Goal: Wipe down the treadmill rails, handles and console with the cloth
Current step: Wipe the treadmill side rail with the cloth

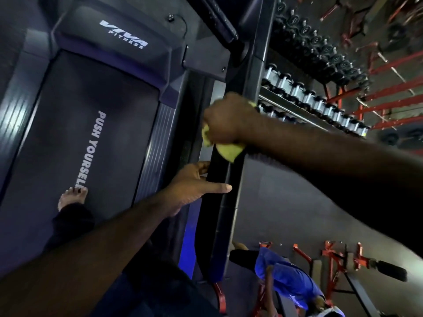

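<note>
the treadmill (119, 35) fills the left of the view, its belt (75, 124) running down under a bare foot (72, 197). its dark right-side rail (219, 202) runs up the middle, with a dumbbell rack (309, 99) beyond it. the right hand (225, 120) is closed in a fist round the yellow cloth (229, 152) and presses it onto the rail's top face, about halfway along. the left hand (194, 184) lies spread just below, thumb straight across the rail, fingertips touching its inner edge, holding nothing. this looks like the rail-wiping step. the next move probably calls for sliding the cloth along the rail under steady pressure, with the left hand shifting clear first if the stroke comes down towards it.
</note>
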Demonstrator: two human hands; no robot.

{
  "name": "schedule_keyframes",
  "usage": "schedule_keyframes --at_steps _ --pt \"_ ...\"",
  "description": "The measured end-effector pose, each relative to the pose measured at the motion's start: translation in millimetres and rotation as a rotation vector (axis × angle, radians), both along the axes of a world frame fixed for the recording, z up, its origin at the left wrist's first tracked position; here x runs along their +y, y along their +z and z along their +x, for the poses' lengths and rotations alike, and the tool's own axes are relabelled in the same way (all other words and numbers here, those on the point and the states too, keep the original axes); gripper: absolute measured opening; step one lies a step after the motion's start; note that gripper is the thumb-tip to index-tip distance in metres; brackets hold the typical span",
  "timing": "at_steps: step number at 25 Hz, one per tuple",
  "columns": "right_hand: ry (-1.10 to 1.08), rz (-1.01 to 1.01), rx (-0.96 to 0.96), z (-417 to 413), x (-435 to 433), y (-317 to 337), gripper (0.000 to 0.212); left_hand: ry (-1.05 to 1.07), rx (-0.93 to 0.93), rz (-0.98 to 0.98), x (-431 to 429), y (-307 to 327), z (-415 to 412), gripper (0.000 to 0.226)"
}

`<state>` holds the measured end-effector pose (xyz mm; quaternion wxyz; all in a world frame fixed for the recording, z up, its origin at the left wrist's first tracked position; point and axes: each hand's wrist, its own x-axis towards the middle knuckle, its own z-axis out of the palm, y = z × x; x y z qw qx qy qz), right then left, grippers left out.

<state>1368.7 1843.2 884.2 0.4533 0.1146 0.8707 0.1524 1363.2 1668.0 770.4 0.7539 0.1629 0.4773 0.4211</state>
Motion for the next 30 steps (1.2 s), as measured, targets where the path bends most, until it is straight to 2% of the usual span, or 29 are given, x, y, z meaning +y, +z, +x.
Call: schedule_keyframes --at_steps 2,3,4,5,6,8,9,11,13,15,17,19,23,25,28,29,30 --pt "-0.078 0.173 0.136 -25.4 56.5 3.3 0.039 -0.006 0.008 0.002 2.7 -2.5 -0.9 0.09" --pt "-0.061 0.259 0.233 -27.7 72.3 0.0 0.037 -0.004 0.012 0.0 3.9 -4.3 -0.5 0.105" --pt "0.016 0.328 0.281 -26.4 72.5 -4.5 0.034 -0.002 0.015 -0.002 4.2 -4.7 -1.6 0.109" --pt "0.026 0.298 0.241 -22.4 54.8 -6.7 0.033 -0.001 0.011 -0.007 4.0 -3.6 -2.5 0.104" --pt "-0.012 0.168 0.112 -12.5 28.3 -11.0 0.031 -0.007 0.003 -0.009 4.4 0.2 -3.0 0.096" --pt "-0.036 -0.052 -0.005 13.0 -0.8 -12.1 0.029 -0.008 0.04 -0.018 6.4 5.3 -2.6 0.093" --pt "-0.069 -0.052 0.053 13.2 7.5 -8.3 0.03 -0.004 0.06 -0.025 7.6 5.6 -2.4 0.102" --pt "-0.175 0.083 0.333 7.1 45.4 -4.9 0.038 0.001 0.075 -0.039 10.4 2.7 -1.9 0.129" --pt "-0.436 0.063 0.675 21.0 70.5 -3.5 0.051 0.022 0.088 -0.032 9.0 1.9 1.5 0.138" --pt "-0.555 -0.023 0.983 59.1 35.5 -17.1 0.047 0.068 0.073 -0.052 3.8 7.3 4.9 0.123" --pt "-0.641 -0.094 1.221 98.0 -21.8 -29.5 0.043 0.094 0.006 -0.122 0.0 13.9 6.2 0.092" --pt "-0.689 -0.125 1.278 108.1 -29.8 -36.5 0.046 0.122 -0.018 -0.202 -3.8 22.6 2.6 0.064" --pt "-0.803 -0.095 1.397 87.7 26.9 -41.9 0.049 0.155 0.114 -0.276 10.2 44.0 3.4 0.05" --pt "-1.01 -0.161 1.497 92.4 13.1 -38.6 0.053 0.19 0.198 -0.243 25.0 59.5 7.8 0.053" --pt "-1.533 -0.456 1.679 140.4 -48.7 -41.9 0.056 0.274 0.371 -0.137 71.6 75.5 13.5 0.045" --pt "-1.708 -0.57 1.683 160.8 -74.8 -47.2 0.054 0.295 0.417 -0.109 90.4 79.6 19.0 0.044" --pt "-1.818 -0.67 1.675 177.9 -101.5 -54.7 0.051 0.3 0.479 -0.075 109.5 77.3 25.6 0.053"
